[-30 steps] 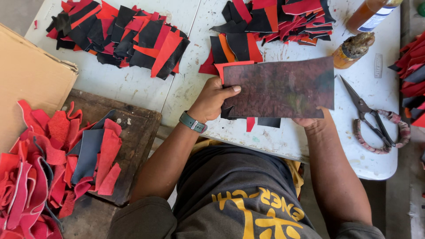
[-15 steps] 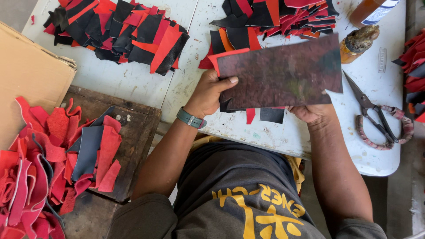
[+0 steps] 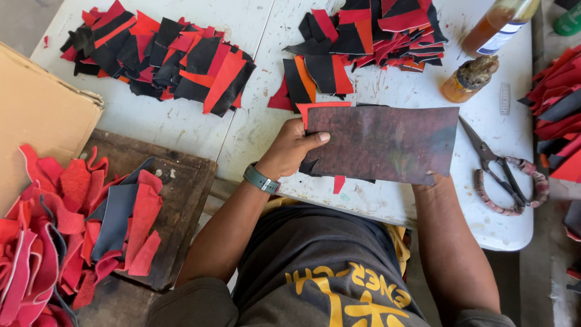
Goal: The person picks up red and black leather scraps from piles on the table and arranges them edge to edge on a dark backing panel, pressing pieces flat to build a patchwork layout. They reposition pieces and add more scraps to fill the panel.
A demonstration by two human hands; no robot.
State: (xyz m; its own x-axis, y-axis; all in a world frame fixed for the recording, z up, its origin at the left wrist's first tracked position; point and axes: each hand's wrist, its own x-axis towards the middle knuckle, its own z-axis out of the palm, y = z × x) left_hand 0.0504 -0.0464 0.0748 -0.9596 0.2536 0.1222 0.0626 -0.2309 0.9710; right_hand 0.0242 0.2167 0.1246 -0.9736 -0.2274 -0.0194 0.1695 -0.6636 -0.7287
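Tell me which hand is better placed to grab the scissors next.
Right, probably. The scissors lie on the white table just right of the dark leather sheet, beside the mostly hidden right hand. The left hand grips the sheet's far edge.

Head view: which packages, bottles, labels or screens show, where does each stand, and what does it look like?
Tall bottle: table's far right corner, amber liquid, white-and-blue label.
Small jar: just below it, amber, grimy crusted top.
Green container: top right edge, mostly cut off.
Cardboard box: left edge, plain tan flap.
No screens.
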